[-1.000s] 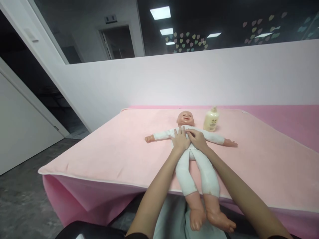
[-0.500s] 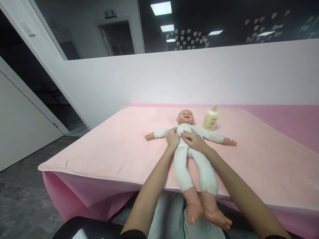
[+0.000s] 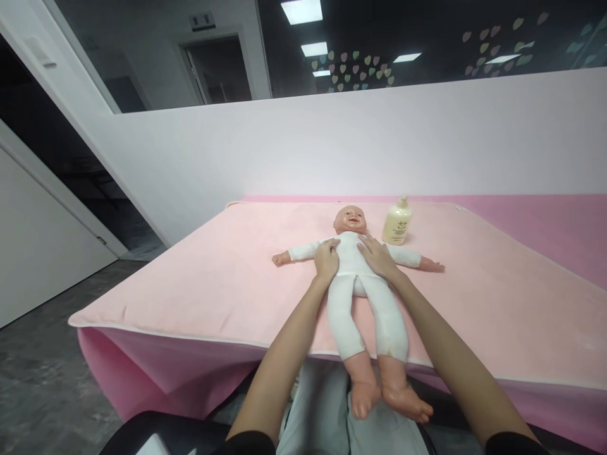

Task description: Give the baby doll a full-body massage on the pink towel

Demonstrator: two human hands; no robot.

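Left hand (image 3: 326,259) is cupping the doll's (image 3: 349,258) side, grip indeterminable; right hand (image 3: 378,256) is resting opposite, fingers extended. Feet are overhanging the surface (image 3: 165,291); tugging could cause sliding.

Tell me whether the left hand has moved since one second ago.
Yes: leftward, farther from the bottle. The left hand has gone from mid-chest on the doll to the side of its torso.
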